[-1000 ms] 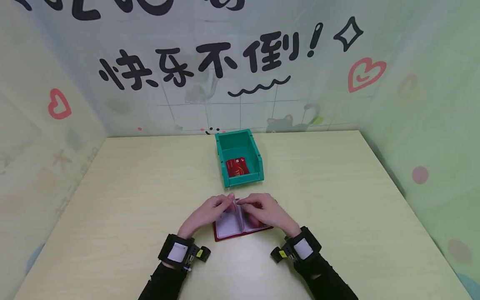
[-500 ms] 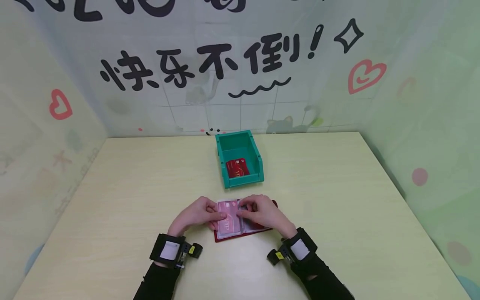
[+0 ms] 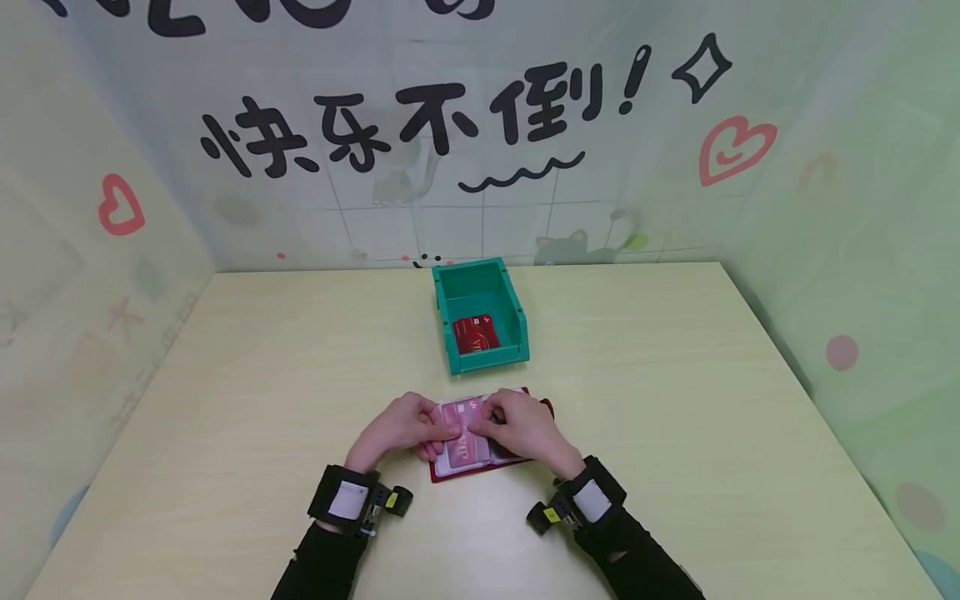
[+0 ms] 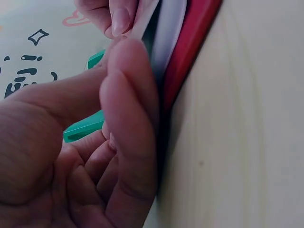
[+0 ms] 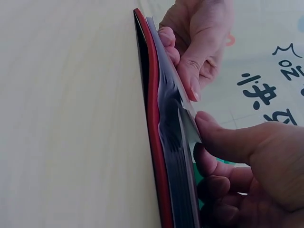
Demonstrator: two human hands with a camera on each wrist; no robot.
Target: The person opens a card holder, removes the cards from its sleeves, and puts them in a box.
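A red card holder (image 3: 474,473) lies spread on the table, with translucent sleeve pages. On its left page a VIP card (image 3: 467,450) looks pink through the sleeve. My left hand (image 3: 408,429) grips that page by its left side, thumb on top and fingers beneath. At the page's inner edge, my right hand (image 3: 525,427) pinches between thumb and index finger; whether card, sleeve or both are between them is unclear. The right wrist view shows the red cover (image 5: 154,95) edge-on, the pages (image 5: 168,114) bulging apart and the right thumb (image 5: 223,135) against a pale edge.
Behind the card holder stands a teal bin (image 3: 491,360) with a red card (image 3: 476,333) lying in it. The pale wooden table (image 3: 225,400) ends at a printed backdrop (image 3: 375,225), with printed side walls left and right.
The page has turned over to the left, so the VIP card shows on that side. My left hand shifted left and took hold of the page; my right hand moved slightly left to its inner edge.
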